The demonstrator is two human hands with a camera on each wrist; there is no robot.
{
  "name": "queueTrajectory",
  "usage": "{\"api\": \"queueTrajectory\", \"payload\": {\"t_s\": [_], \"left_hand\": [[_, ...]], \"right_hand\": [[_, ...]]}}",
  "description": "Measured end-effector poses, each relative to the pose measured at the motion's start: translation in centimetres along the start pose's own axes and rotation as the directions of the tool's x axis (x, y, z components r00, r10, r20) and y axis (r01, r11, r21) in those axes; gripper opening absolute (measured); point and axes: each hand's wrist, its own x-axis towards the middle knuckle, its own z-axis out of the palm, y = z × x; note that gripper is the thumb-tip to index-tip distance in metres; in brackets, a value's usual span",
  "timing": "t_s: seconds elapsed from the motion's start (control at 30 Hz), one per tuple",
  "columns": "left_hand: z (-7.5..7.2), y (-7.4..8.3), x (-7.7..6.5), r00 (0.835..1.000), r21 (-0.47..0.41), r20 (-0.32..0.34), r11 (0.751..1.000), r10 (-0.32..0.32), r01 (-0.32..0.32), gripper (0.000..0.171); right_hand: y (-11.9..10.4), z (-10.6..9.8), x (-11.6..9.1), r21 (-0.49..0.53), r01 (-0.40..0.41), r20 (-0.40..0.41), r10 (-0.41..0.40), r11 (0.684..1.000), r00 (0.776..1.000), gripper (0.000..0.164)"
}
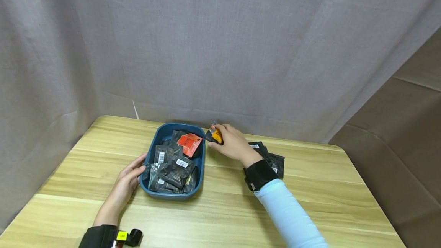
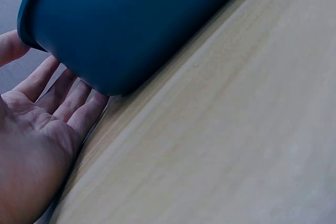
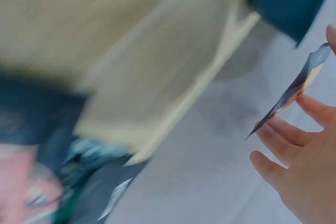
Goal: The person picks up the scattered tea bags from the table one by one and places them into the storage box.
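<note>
A dark blue plastic bin [image 1: 171, 197] stands on the table, holding several flat black sachets [image 1: 177, 169] with white barcode labels and one coral-red sachet [image 1: 190, 143]. Against the bin's left wall rests my left hand [image 1: 129, 175]; in the left wrist view its fingers [image 2: 68, 90] lie straight along the outside, with the thumb at the rim. Just right of the bin's far right corner, my right hand [image 1: 232, 141] pinches a black sachet with an orange-yellow patch [image 1: 216, 136]. The right wrist view shows that sachet [image 3: 294, 87] nearly edge-on between thumb and fingers.
More black sachets [image 1: 276, 163] lie on the wooden table [image 1: 310, 202], partly hidden behind my right wrist. Blurred pink packaging [image 3: 31, 187] shows beside them in the right wrist view. A grey curtain [image 1: 220, 49] hangs right behind the table's far edge.
</note>
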Motion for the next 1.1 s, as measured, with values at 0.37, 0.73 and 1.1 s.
{"api": "queueTrajectory", "payload": {"t_s": [0.37,0.73,1.1], "left_hand": [[0.2,0.1,0.0,1.000,-0.025,0.003,1.000,0.008,-0.008,0.058],[0.1,0.1,-0.1,1.000,-0.018,0.012,1.000,0.017,-0.017,0.058],[-0.2,0.0,-0.3,1.000,-0.007,0.019,1.000,0.019,-0.019,0.059]], "right_hand": [[-7.4,1.4,0.8,-0.090,0.226,0.053,-0.222,0.970,0.974,0.080],[-9.1,2.1,0.7,-0.115,0.258,0.064,-0.252,0.959,0.966,0.081],[-4.8,1.1,-0.5,-0.081,0.138,0.006,-0.138,0.987,0.990,0.067]]}}
